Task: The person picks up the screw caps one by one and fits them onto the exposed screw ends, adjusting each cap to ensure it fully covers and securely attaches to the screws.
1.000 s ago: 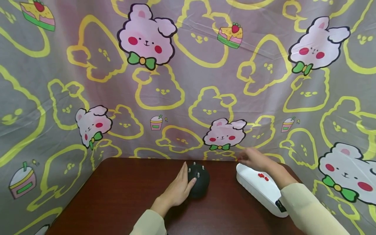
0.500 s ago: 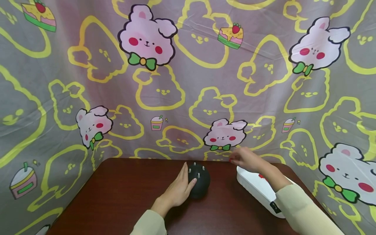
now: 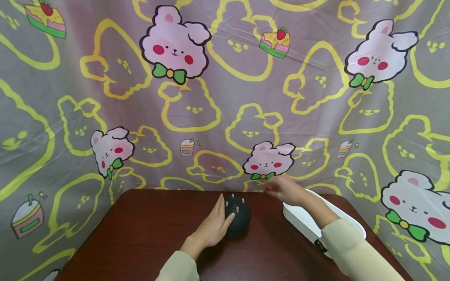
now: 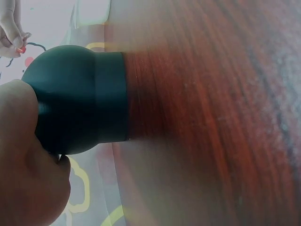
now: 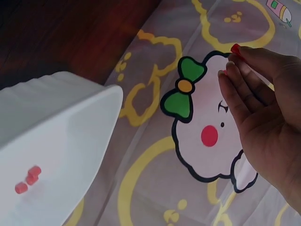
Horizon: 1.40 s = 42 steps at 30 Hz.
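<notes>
Left hand [image 3: 213, 226], lower centre of the head view, rests against the left side of a black rounded holder [image 3: 238, 216]; fingers are straight and together, laid along its side, thumb touching the front. The holder stands on the dark brown table [image 3: 140, 230], centre of frame, with several small pale pegs [image 3: 237, 209] sticking up from its top. In the left wrist view the holder [image 4: 80, 99] fills the left half of the frame, a dome on a short cylindrical base, with the palm [image 4: 23, 169] pressed against it at lower left.

Right hand [image 3: 286, 190], just right of centre in the head view, is raised above the table's back edge, to the right of the holder and not touching it. Its fingertips are pinched together on a small red piece [image 3: 266, 191]. In the right wrist view the red piece [image 5: 235, 48] shows at the upper right, nipped between thumb and fingertip of the hand [image 5: 263, 113].

White oblong tray [image 3: 302, 220] sits at the right side of the table, under the right forearm and beige sleeve [image 3: 351, 249]. The right wrist view shows a few more red pieces [image 5: 29, 179] lying inside the tray [image 5: 70, 122], lower left of frame.

Behind the table hangs a cartoon bunny-print cloth [image 3: 225, 97], covering the whole background.
</notes>
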### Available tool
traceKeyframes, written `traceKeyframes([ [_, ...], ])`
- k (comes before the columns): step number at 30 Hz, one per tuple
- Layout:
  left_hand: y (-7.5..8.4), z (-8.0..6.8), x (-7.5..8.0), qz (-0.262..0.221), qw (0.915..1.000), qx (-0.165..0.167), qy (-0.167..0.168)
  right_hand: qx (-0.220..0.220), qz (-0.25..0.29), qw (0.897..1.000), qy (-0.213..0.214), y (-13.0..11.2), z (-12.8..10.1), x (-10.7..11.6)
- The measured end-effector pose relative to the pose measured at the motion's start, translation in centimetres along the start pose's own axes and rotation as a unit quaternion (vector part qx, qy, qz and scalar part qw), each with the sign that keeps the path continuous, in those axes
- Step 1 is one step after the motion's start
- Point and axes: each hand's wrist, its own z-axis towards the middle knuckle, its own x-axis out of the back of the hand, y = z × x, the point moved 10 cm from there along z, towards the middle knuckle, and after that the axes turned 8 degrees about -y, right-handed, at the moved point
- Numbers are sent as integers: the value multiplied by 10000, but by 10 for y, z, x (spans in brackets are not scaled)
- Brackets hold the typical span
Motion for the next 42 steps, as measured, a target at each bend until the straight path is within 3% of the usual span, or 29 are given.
traceKeyframes([
  [20,-3,2,-3,48,10000,63,-24,304,167,9993,138,-18,20,-10],
  [42,-2,2,0,122,9999,6,37,252,396,9988,124,-33,47,-19],
])
